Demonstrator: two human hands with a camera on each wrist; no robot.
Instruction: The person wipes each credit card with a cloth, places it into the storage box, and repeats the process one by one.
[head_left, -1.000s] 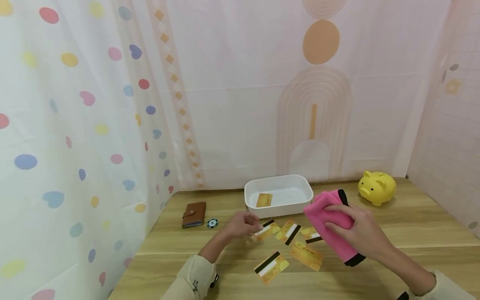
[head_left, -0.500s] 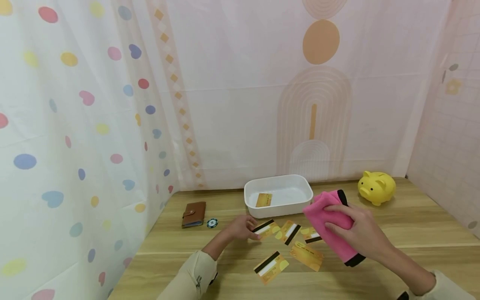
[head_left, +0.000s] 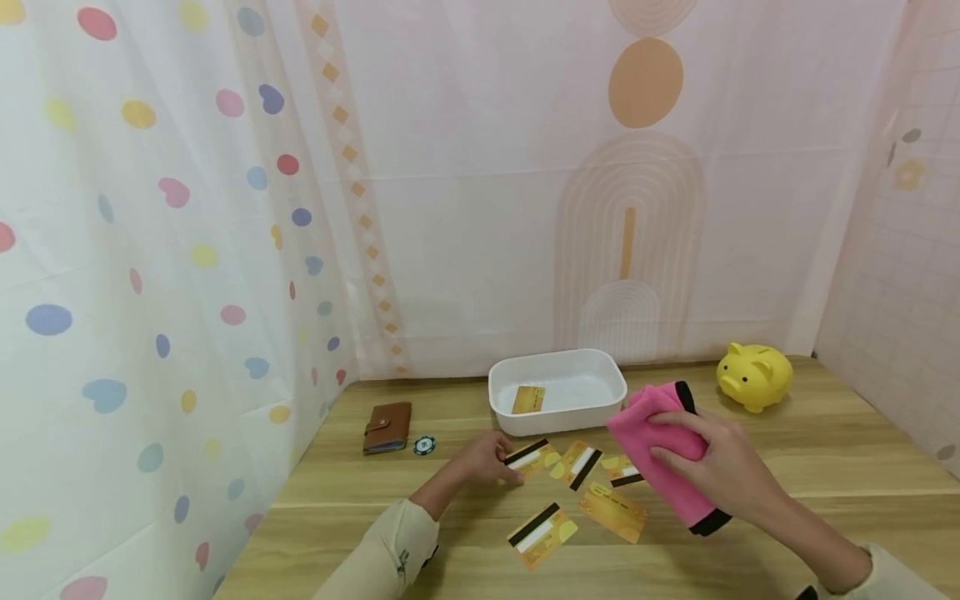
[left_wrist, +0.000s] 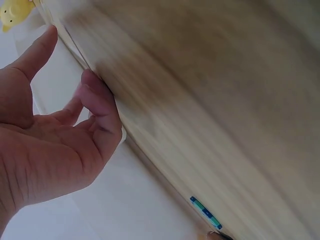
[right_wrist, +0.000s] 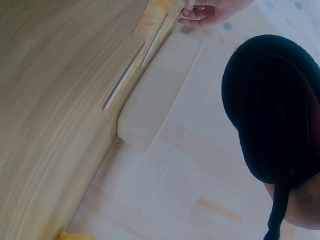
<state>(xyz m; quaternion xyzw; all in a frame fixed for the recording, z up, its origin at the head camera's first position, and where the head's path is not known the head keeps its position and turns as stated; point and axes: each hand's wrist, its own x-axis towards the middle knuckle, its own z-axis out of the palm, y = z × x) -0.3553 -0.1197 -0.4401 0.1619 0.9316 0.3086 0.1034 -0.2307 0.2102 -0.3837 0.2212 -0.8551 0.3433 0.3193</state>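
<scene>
The left hand [head_left: 483, 460] has its thumb and fingers at opposite edges of the left end of a yellow card [head_left: 531, 460] lying on the table. Thumb and curled fingers stand apart in the left wrist view, the card's thin edge between them. With bent fingers and thumb, the right hand [head_left: 723, 462] grips a folded pink cloth [head_left: 660, 454] with black borders, raised above the table. Its rolled dark end [right_wrist: 270, 110] fills the right of the right wrist view. Several other cards lie nearby, including a striped one [head_left: 543, 535] and one with yellow lettering [head_left: 613, 512].
Behind the cards stands a white tray [head_left: 558, 420] with one card [head_left: 528, 400] inside. At the left are a brown wallet [head_left: 387, 427] and a round chip [head_left: 424, 445]. A yellow piggy bank [head_left: 753, 377] stands at the back right.
From above the card's left end, my left hand has moved slightly left and its fingers now lie around that end. The right hand and the cloth stay in place.
</scene>
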